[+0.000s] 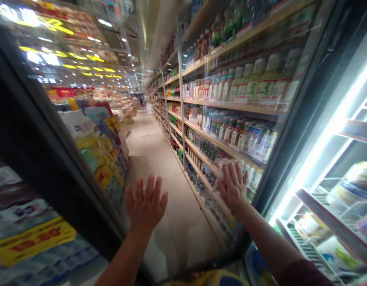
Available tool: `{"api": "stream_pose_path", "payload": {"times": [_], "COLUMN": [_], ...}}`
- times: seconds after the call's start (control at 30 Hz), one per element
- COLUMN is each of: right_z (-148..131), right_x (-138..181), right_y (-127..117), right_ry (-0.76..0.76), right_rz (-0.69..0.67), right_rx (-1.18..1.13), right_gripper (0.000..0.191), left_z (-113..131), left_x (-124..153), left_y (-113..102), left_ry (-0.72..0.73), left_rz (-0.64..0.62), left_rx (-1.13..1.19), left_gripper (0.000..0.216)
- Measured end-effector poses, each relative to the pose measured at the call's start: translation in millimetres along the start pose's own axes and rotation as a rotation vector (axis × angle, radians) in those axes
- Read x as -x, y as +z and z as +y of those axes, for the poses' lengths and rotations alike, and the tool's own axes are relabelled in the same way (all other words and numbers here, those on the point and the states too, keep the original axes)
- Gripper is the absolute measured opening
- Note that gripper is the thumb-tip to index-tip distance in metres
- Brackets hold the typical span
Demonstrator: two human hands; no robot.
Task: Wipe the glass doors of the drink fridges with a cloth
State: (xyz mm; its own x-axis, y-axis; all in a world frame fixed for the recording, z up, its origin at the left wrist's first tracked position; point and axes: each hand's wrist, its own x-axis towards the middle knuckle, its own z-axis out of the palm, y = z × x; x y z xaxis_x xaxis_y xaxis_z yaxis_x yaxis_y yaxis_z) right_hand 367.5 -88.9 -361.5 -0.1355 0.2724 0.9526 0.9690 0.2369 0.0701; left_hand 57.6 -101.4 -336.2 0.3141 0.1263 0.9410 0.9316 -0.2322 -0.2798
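Note:
My left hand (pixel 146 204) is raised in the lower middle, its palm towards the glass door (pixel 179 226) and its fingers spread, with nothing in it. Further right, my right hand (pixel 233 186) presses a whitish cloth (pixel 221 163) flat against the same pane. Parts of the cloth show around the fingertips; the palm hides the rest. The door stands open, its dark frame (pixel 293 95) running up on the right and another dark frame bar (pixel 64 171) crossing on the left.
Through the glass, shelves of bottled drinks (pixel 240 85) line the right side of an aisle (pixel 141 139). Yellow packs (pixel 103 159) are stacked on the left, with a yellow price sign (pixel 34 240) lower down. At far right, a lit fridge holds wire shelves (pixel 329 210) with packaged goods.

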Motion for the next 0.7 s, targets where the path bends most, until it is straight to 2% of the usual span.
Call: {"api": "stream_pose_path", "payload": {"times": [0.07,0.13,0.2,0.33,0.4,0.57,0.63,0.7], "right_z": [16,22,21,15,22,51,50,40], "right_x": [-19,-23,-8,30,22,-40,-41,-21], "right_y": [-3,-2,2,8,5,-6,-4,1], "right_ry": [0.168,0.258,0.267,0.181,0.184,0.341,0.350,0.328], "right_rz": [0.066,0.114,0.121,0.107,0.117,0.202,0.231,0.225], "right_rx": [0.010,-0.013,-0.032,-0.042,-0.040,-0.027,-0.025,-0.036], "right_gripper": [0.066,0.066,0.065,0.067,0.067,0.062,0.061,0.061], "left_z": [0,1,1,2,2,1,3,5], "left_x": [1,2,2,2,2,4,4,3], "left_y": [0,0,-1,-2,-2,0,-1,-2], "left_ry": [-0.016,-0.019,-0.013,-0.001,-0.006,-0.037,-0.033,-0.024], "left_rz": [-0.005,-0.003,0.004,0.007,0.002,-0.012,-0.010,-0.007], "left_rx": [0.013,0.022,0.019,-0.006,-0.008,0.017,0.010,0.003], "left_gripper": [0.077,0.078,0.077,0.074,0.074,0.078,0.077,0.076]}}
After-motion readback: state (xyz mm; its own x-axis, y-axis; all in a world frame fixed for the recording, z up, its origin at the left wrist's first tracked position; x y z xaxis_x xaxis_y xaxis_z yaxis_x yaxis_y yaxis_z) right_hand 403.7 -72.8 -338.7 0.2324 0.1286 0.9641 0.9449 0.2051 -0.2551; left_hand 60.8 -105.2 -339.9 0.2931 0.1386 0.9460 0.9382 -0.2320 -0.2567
